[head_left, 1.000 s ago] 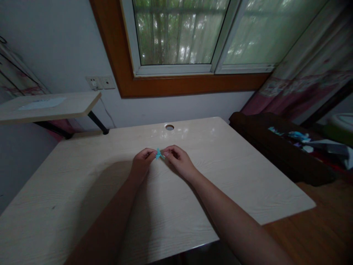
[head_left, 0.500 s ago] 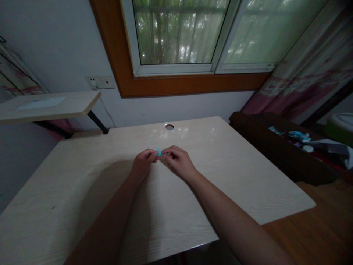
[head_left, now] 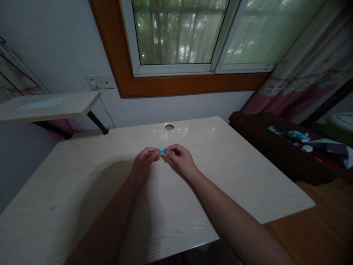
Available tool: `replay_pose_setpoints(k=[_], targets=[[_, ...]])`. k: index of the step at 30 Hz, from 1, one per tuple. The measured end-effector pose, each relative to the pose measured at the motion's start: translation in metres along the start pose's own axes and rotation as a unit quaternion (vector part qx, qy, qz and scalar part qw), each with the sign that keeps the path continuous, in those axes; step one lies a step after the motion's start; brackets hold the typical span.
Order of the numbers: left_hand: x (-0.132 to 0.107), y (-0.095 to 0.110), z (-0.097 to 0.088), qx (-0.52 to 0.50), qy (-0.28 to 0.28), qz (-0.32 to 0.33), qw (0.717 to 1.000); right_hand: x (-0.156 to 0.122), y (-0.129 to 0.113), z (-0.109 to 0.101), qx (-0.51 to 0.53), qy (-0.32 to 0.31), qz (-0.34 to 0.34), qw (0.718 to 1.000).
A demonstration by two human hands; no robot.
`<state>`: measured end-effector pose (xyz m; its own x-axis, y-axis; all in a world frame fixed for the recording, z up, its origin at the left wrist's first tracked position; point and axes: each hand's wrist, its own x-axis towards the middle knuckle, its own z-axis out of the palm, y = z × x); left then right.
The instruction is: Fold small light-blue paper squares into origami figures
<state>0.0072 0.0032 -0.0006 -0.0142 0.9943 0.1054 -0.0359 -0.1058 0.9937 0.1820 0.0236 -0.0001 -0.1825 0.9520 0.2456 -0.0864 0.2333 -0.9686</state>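
A small blue folded paper piece (head_left: pixel 161 150) is pinched between both of my hands over the middle of a pale wooden desk (head_left: pixel 82 191). My left hand (head_left: pixel 143 162) holds its left side with thumb and fingertips closed. On its right side my right hand (head_left: pixel 179 159) is closed in the same pinch. Both hands hover just above or rest on the desk top; I cannot tell which. Most of the paper piece is hidden by my fingertips.
A round cable hole (head_left: pixel 169 127) lies at the desk's far edge. A small side table (head_left: pixel 49 105) stands at the back left under a wall socket (head_left: pixel 99 82). A dark cabinet (head_left: pixel 275 147) with small items flanks the right, below a curtain (head_left: pixel 303 73).
Both hands have shifted slightly away from me and a little to the right with the blue paper piece, which shows less between the fingertips than one second ago.
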Motion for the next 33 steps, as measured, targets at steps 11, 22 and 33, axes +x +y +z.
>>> replay_pose_setpoints(k=[11, 22, 33], targets=[[-0.002, -0.008, 0.004, -0.037, -0.004, 0.058, 0.998, -0.003, 0.001, 0.001, 0.059, -0.027, 0.027, 0.998], [-0.007, -0.001, 0.002, -0.018, -0.032, 0.041, 0.998, -0.004, -0.002, -0.001, 0.034, -0.058, 0.032, 0.997], [-0.011, 0.007, 0.006, -0.020, -0.056, 0.091, 0.994, -0.004, 0.001, -0.002, 0.002, -0.048, -0.035, 0.998]])
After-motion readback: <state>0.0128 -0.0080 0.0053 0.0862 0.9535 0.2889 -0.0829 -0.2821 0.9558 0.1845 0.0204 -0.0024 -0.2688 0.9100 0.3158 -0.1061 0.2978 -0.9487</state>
